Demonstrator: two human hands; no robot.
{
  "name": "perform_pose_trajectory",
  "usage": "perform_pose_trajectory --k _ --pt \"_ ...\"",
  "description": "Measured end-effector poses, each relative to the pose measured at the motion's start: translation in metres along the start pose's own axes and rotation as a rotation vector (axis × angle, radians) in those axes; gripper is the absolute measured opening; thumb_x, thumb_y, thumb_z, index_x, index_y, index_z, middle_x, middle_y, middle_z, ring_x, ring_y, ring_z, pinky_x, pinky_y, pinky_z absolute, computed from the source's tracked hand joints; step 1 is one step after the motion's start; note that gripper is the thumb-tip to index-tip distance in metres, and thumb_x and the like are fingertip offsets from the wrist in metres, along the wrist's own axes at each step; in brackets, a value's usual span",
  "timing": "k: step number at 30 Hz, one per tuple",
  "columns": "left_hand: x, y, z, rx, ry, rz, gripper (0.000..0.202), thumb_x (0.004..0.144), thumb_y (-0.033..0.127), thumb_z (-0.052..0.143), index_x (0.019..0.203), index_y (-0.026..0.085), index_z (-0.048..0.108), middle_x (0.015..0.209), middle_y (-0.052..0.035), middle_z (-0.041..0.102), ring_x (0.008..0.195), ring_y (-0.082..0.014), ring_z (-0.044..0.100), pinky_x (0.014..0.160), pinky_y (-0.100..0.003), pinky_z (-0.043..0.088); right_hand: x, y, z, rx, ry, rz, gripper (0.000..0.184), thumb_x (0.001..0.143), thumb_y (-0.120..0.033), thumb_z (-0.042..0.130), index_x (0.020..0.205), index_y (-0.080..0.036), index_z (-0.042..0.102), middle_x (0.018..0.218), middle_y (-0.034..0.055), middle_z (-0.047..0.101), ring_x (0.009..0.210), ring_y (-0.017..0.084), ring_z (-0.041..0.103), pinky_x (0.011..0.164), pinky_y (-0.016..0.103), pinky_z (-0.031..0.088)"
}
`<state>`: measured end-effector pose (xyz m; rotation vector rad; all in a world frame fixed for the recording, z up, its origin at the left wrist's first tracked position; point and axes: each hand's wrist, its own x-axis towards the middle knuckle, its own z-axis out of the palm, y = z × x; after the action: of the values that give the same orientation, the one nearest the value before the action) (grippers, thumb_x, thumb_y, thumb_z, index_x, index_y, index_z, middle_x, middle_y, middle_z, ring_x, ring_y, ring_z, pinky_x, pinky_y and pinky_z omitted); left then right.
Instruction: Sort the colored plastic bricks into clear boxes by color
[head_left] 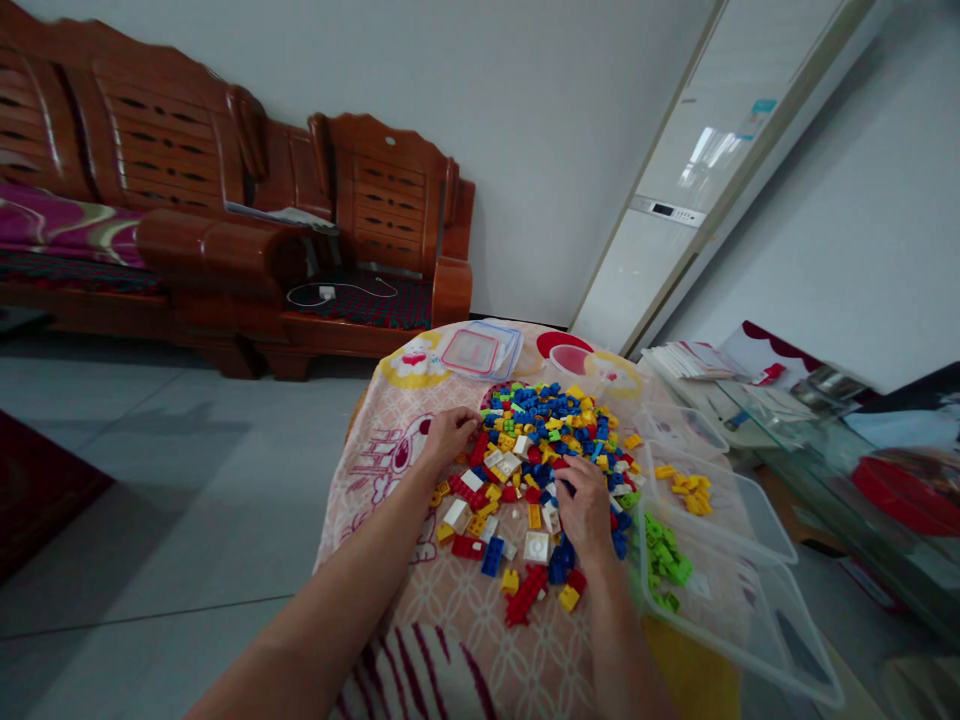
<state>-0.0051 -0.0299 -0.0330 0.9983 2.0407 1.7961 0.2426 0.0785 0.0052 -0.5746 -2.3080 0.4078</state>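
Note:
A heap of toy building bricks (pixel 536 460) in blue, yellow, red, white and green lies spread over the table. At the heap's left edge is my left hand (pixel 452 436), its fingers curled together against the bricks; anything between the fingertips is too small to make out. My right hand (pixel 585 506) reaches over the heap's right-middle part, with thumb and fingers bent towards each other among the bricks. What they grip is hidden. Closest to me lie a red brick piece (pixel 526 594), a blue brick (pixel 492 556) and a white brick (pixel 536 547).
Clear plastic boxes stand right of the heap: one box (pixel 757 510) with yellow bricks (pixel 686 490), another box (pixel 806 668) with green bricks (pixel 666 560). Lids (pixel 480 352) lie at the table's far edge. A glass table (pixel 810 455) is at right, wooden seats (pixel 390 215) behind.

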Motion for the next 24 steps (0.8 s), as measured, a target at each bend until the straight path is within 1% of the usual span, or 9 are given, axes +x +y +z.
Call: perform_pose_trajectory --k 2,6,8,11,13,16,18,22,24 --pt "0.000 0.001 0.000 0.005 -0.004 0.002 0.021 0.072 0.029 0.055 0.080 0.017 0.069 0.068 -0.0026 0.068 0.061 -0.0151 0.061 0.060 -0.025 0.048 0.001 -0.002 0.001 -0.015 -0.001 -0.017 0.018 0.081 -0.015 0.053 0.081 -0.019 0.071 0.109 0.0127 0.066 0.110 0.026 0.053 0.098 0.048 0.042" --pt "-0.001 0.003 -0.002 0.023 -0.001 0.001 0.021 0.072 0.030 0.055 0.079 0.016 0.069 0.065 -0.0021 0.067 0.059 -0.0151 0.060 0.059 -0.025 0.048 0.002 -0.017 0.012 -0.034 -0.109 -0.104 0.017 0.081 -0.016 0.055 0.077 -0.022 0.070 0.122 0.0095 0.062 0.122 0.027 0.046 0.102 0.049 0.039" --pt "-0.001 0.005 -0.003 0.030 0.005 0.003 0.021 0.072 0.030 0.055 0.079 0.016 0.069 0.065 -0.0020 0.067 0.059 -0.0150 0.060 0.058 -0.025 0.047 0.001 -0.021 0.019 -0.071 -0.136 -0.094 0.017 0.079 -0.013 0.056 0.074 -0.021 0.069 0.127 0.0090 0.059 0.124 0.028 0.044 0.104 0.050 0.037" --pt "-0.003 0.008 -0.002 0.022 -0.004 -0.003 0.020 0.071 0.029 0.054 0.078 0.016 0.069 0.065 -0.0019 0.066 0.060 -0.0149 0.059 0.058 -0.025 0.047 0.000 -0.022 0.024 -0.128 -0.135 -0.048 0.016 0.078 -0.010 0.056 0.076 -0.019 0.069 0.132 0.0115 0.055 0.126 0.030 0.041 0.104 0.052 0.036" --pt "-0.004 0.011 -0.002 0.013 -0.006 -0.013 0.020 0.071 0.028 0.054 0.077 0.016 0.068 0.066 -0.0021 0.067 0.060 -0.0148 0.059 0.058 -0.025 0.047 -0.001 -0.020 0.025 -0.135 -0.142 -0.043 0.015 0.077 -0.011 0.057 0.077 -0.018 0.070 0.135 0.0126 0.052 0.127 0.032 0.040 0.104 0.052 0.035" --pt "-0.004 0.012 -0.002 0.007 -0.001 -0.025 0.020 0.070 0.029 0.055 0.078 0.016 0.068 0.069 -0.0027 0.068 0.061 -0.0150 0.060 0.059 -0.025 0.048 -0.001 -0.019 0.025 -0.113 -0.180 -0.062 0.013 0.076 -0.013 0.058 0.075 -0.018 0.070 0.137 0.0112 0.051 0.127 0.032 0.040 0.105 0.053 0.035" --pt "-0.004 0.012 -0.002 0.013 -0.002 -0.026 0.020 0.070 0.030 0.055 0.078 0.016 0.068 0.069 -0.0027 0.068 0.061 -0.0150 0.060 0.059 -0.025 0.048 -0.002 -0.019 0.025 -0.110 -0.192 -0.055 0.013 0.074 -0.011 0.059 0.075 -0.018 0.070 0.139 0.0106 0.049 0.129 0.033 0.039 0.105 0.054 0.033" --pt "-0.004 0.012 -0.002 0.019 0.003 -0.028 0.020 0.071 0.031 0.056 0.078 0.016 0.068 0.067 -0.0025 0.067 0.061 -0.0156 0.060 0.059 -0.025 0.048 -0.006 -0.021 0.026 -0.095 -0.175 -0.028 0.019 0.070 -0.006 0.057 0.081 -0.017 0.068 0.144 0.0114 0.044 0.133 0.034 0.034 0.108 0.055 0.029" --pt "-0.004 0.012 -0.002 0.011 0.003 -0.029 0.021 0.071 0.031 0.056 0.078 0.016 0.068 0.067 -0.0028 0.068 0.061 -0.0159 0.061 0.059 -0.026 0.048 -0.008 -0.022 0.026 -0.085 -0.168 -0.033 0.021 0.070 -0.005 0.055 0.082 -0.017 0.066 0.145 0.0114 0.041 0.135 0.033 0.032 0.108 0.054 0.029"
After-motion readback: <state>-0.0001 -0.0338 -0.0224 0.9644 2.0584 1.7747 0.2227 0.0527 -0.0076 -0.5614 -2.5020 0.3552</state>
